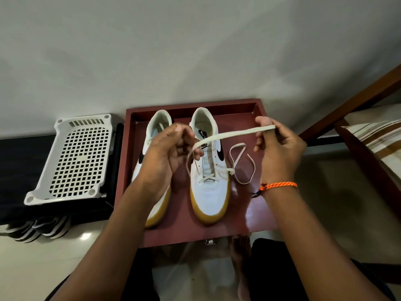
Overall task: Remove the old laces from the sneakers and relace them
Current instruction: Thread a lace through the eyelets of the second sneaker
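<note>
White basket (76, 158): sits at the left of the frame, upside down on a dark surface, well apart from the work; it seems to play no part in the lacing.
Tray (263, 114): dark red, centre of the frame, both sneakers resting inside it, likely so shoes and loose lace ends stay in one spot.
Left sneaker (157, 124): left half of the tray, mostly hidden behind the left hand; a lace shows near its collar, but how far it is laced cannot be told.
Left hand (167, 153): centre-left, fingers curled together, pinching the lace, apparently to keep the strand taut.
Right sneaker (209, 192): centre of the tray, only the lowest eyelets crossed, upper eyelets empty, so I judge the lacing is at an early stage.
Lace (234, 133): stretched flat between the hands above the right sneaker; its other end loops loosely on the tray just right of the shoe.
Right hand (280, 146): centre-right, thumb and forefinger clamped on the lace end, other fingers loosely curled; likely straightening twists before threading.
</note>
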A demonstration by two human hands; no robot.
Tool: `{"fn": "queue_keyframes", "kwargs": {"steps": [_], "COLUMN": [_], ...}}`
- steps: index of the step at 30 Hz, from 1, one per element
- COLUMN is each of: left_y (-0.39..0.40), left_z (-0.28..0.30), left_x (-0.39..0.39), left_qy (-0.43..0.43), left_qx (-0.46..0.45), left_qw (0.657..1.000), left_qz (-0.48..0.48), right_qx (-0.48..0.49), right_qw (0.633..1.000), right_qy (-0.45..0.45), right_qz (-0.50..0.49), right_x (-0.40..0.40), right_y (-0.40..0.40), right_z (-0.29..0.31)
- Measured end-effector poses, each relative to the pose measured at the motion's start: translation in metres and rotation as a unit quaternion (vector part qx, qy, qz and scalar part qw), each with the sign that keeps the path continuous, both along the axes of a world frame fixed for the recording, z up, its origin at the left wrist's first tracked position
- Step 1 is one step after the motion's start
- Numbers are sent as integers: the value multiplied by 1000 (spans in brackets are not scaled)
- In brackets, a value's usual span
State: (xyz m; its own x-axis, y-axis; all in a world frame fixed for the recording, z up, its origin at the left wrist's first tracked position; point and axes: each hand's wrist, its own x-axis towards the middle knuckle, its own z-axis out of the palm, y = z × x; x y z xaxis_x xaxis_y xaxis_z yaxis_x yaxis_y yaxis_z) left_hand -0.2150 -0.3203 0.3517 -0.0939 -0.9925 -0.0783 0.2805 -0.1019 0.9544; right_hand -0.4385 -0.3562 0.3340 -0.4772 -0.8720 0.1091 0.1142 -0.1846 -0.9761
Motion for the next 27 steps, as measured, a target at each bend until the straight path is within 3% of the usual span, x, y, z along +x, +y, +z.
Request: {"fn": "queue_keyframes", "kwargs": {"steps": [5,8,9,11,13,15,16,20,22,27], "left_y": [0,-3,-5,-8,-7,-5,-4,-1,2,-3], "left_z": [16,16,13,2,-11,-20,-23,-21,-21,-20], "left_x": [21,33,36,40,37,25,16,-19,-31,-24], "left_qy": [207,265,216,-20,-300,-456,-468,-321,-281,-234], "left_qx": [10,57,80,118,97,4,-50,-168,-170,-103], "left_qw": [977,950,955,964,919,862,857,931,944,967], "left_qz": [57,155,188,236,238,223,209,34,-10,2], "right_qx": [83,96,102,115,127,139,142,142,147,142], "right_qw": [969,954,953,956,960,958,956,948,941,953], "right_qy": [-232,-282,-285,-270,-244,-217,-195,-80,-50,-17], "right_qz": [-12,-10,-9,6,52,126,165,274,300,268], "right_x": [-16,-24,-24,-19,-12,-2,4,25,30,23], "right_y": [-10,-11,-11,-9,-6,-1,2,12,14,10], "right_z": [-11,-15,-15,-13,-10,-5,-3,-2,-5,-4]}}
